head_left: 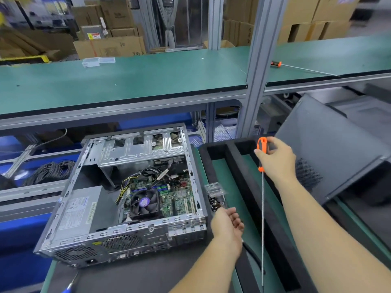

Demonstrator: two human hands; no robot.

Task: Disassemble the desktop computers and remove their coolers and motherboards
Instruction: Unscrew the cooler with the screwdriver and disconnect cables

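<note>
Centrally, one opened desktop case [124,199] lies on its side on the counter [230,182], its side panel off and its insides facing up. Its long axis runs from near left to far right, with the rear ports toward the viewer. Inside sit one green motherboard [177,199], one black cooler [143,204] with a purple hub, one grey power supply [79,210], and a bare metal drive cage [139,149] at the far end.

Two hands show. The right hand [275,159] has its grip clamped on the orange handle of one long screwdriver [262,197], whose thin shaft hangs straight down toward the viewer. The left hand [227,226] hovers just right of the case, fingers loosely apart, holding nothing.

A second orange screwdriver [277,64] lies on the green shelf [127,81] above. One dark panel [330,149] leans at the right.
</note>
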